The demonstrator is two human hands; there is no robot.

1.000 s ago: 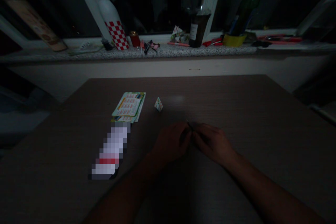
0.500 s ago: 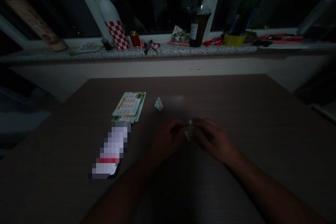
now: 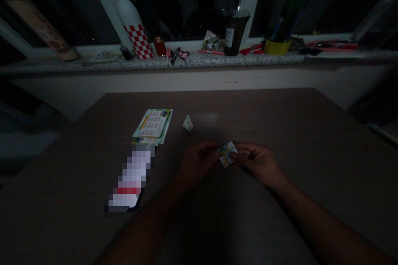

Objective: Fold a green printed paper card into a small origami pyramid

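Note:
Between my hands is a small folded paper square (image 3: 228, 154), printed in white, green and orange, its flat face turned up toward me. My left hand (image 3: 199, 161) pinches its left corner between thumb and fingers. On the right side, my right hand (image 3: 258, 161) grips the square with the thumb on top. Farther off, a small folded paper piece (image 3: 188, 124) with pointed ends stands on the table. To its left lies a stack of printed calendar cards (image 3: 153, 123). The undersides of the folded square are hidden by my fingers.
A phone (image 3: 132, 180) with a blurred screen lies left of my hands on the brown table (image 3: 280, 120). Along the stone windowsill (image 3: 199, 60) stand a checkered bottle (image 3: 137, 29), a dark cup (image 3: 235, 33), a green bottle (image 3: 292, 8) and a yellow tape roll (image 3: 277, 47).
The folded paper has turned from nearly edge-on to showing a flat square face. My right hand has shifted slightly right; the other things stay put.

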